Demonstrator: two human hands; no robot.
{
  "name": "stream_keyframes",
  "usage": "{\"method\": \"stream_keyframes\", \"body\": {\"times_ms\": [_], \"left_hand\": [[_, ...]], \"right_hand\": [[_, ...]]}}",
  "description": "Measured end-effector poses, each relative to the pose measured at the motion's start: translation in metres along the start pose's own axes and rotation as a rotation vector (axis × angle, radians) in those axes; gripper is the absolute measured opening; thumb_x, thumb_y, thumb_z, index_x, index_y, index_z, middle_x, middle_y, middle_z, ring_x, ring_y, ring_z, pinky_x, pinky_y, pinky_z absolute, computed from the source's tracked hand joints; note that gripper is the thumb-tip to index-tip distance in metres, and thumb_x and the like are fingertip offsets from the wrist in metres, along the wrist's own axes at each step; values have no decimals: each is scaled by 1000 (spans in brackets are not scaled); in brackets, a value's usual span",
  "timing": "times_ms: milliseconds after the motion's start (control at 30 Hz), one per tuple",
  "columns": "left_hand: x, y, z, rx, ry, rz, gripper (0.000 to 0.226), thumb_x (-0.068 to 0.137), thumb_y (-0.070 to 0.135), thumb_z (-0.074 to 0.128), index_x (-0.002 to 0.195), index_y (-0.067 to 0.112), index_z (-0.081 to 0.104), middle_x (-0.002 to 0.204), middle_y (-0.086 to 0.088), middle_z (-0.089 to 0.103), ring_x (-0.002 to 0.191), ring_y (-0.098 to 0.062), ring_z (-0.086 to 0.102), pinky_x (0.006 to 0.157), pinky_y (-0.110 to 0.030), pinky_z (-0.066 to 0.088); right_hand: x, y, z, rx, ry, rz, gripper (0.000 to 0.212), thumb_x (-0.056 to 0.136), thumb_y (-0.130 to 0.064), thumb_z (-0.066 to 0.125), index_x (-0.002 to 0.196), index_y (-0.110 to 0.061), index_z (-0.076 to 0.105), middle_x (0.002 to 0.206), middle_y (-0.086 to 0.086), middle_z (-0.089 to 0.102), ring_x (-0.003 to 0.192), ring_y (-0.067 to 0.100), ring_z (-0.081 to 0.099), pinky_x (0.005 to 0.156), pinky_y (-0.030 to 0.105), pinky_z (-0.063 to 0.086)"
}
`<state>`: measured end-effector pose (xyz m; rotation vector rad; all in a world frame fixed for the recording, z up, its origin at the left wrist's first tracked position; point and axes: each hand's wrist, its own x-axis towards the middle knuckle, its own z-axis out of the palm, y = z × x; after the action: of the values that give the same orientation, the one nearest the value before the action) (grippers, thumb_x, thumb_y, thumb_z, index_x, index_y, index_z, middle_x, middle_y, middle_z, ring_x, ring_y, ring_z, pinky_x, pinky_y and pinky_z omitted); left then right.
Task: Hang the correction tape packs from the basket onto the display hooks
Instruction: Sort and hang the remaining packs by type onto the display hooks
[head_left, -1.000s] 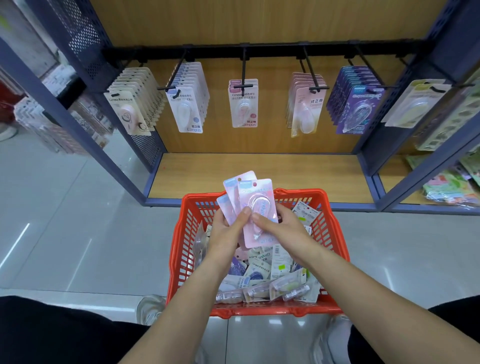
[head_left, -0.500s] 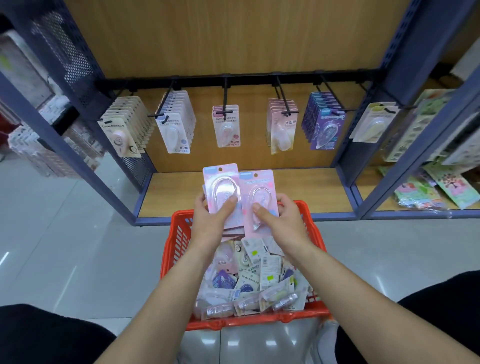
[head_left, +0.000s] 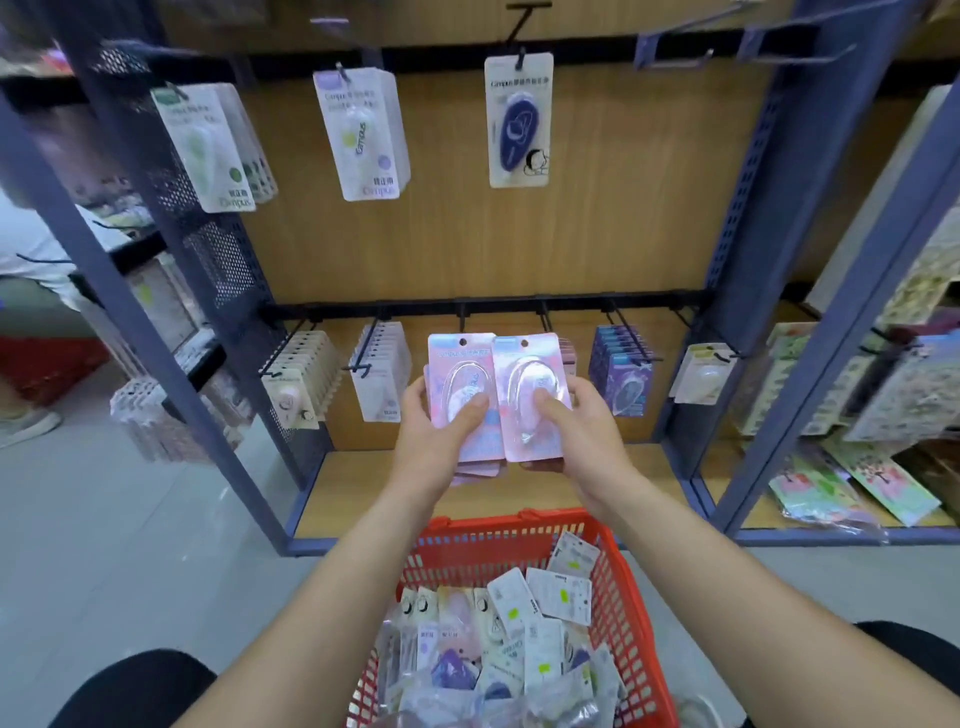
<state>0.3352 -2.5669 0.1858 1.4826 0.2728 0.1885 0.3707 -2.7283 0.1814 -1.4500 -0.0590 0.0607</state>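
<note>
The left hand (head_left: 441, 436) grips a fanned stack of pink correction tape packs (head_left: 457, 364), its thumb pressed flat on the front blister and its fingers curled behind. The right hand (head_left: 587, 431) pinches a single pink pack (head_left: 527, 441) the same way, thumb on the clear oval blister. The two fronts stand upright side by side, edges touching, in front of the lower rail (head_left: 363, 312) and above the red basket (head_left: 483, 530). Each card has a round hang hole at the top; the line of print beneath it is too blurred to read.

The basket holds a heap of loose packs (head_left: 519, 618), many lying back up, their white cards carrying small yellow-green stickers and fine print that cannot be made out.

On the upper hooks, a green pack (head_left: 208, 150) reads "Campus" at its foot. A white and lilac pack (head_left: 363, 135) shows "Campus" along the tape body and again at the foot, under three Chinese characters. A navy pack (head_left: 519, 119) has "Campus" and Chinese characters across its header, with a small cartoon figure at the lower right.

On the lower rail hang rows of white packs (head_left: 306, 374), purple packs (head_left: 621, 374) and a pale yellow pack (head_left: 701, 371), their lettering too small to read
</note>
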Motion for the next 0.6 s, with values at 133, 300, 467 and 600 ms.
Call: {"method": "stream_keyframes", "body": {"times_ms": [133,300,467,600], "left_hand": [[9,48,4,-37,-23,28,65,87,35,81,140,30,42,128,1,69,98,-31,76,74,-52,64],[32,105,12,-14,-17,112,70,86,37,82,143,29,41,131,6,65,108,-19,72,83,-55,62],[59,150,34,21,-64,170,73,86,38,81,144,27,38,132,4,63,110,-19,70,77,-49,64],[78,171,59,12,-139,160,72,86,37,82,143,31,38,130,6,63,109,-22,71,65,-53,64]], "right_hand": [[14,-49,-1,0,-2,-37,35,90,-19,70,122,-24,58,122,-1,71,108,21,71,96,52,57],[44,-119,-10,8,49,-209,30,95,-16,71,123,-21,63,113,-2,75,102,19,74,81,42,62],[84,-177,-32,9,215,-341,36,96,-14,70,130,-21,60,115,-10,72,107,12,70,86,32,60],[110,-206,-59,51,355,-404,39,98,-8,64,133,-18,51,112,-17,58,101,-1,61,58,6,48]]}}
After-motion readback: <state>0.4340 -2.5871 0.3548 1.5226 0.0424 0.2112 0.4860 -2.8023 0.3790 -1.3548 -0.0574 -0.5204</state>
